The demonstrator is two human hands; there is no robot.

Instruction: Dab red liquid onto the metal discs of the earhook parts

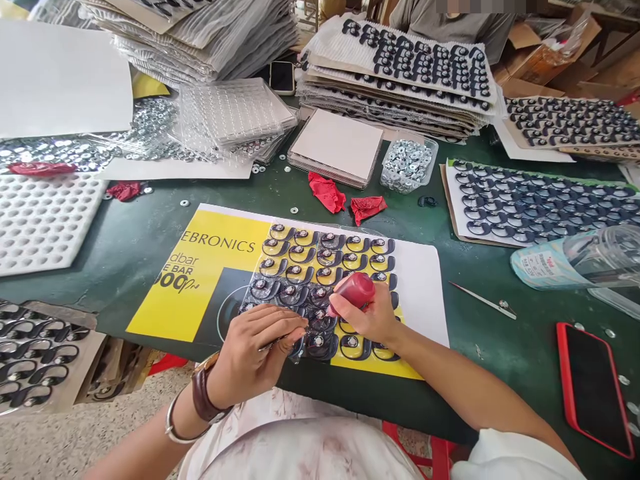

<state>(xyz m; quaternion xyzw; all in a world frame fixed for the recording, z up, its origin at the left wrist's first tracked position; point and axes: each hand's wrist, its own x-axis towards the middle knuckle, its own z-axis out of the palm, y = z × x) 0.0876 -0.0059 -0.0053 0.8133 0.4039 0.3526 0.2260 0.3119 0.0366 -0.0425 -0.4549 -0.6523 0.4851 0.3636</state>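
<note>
My right hand (367, 320) is wrapped round a small red squeeze bottle (356, 290), its narrow tip pointing down to the left over a clear sheet of black loop-shaped parts (293, 293). Each part carries a round silvery piece. The sheet lies on a yellow and white printed board (235, 233). My left hand (263, 343) is at the sheet's lower left, thumb and fingertips pressed together. What they pinch is too small to make out. A clear plastic tub of silvery washers (407, 163) stands beyond the sheet.
Crumpled red scraps (367, 209) lie behind the board. To the right are tweezers (483, 300), a clear cup (575, 257) and a red-cased phone (595, 390). Stacked part sheets (395, 80) and loose washers (155, 120) fill the back. A person (455, 27) is across the table.
</note>
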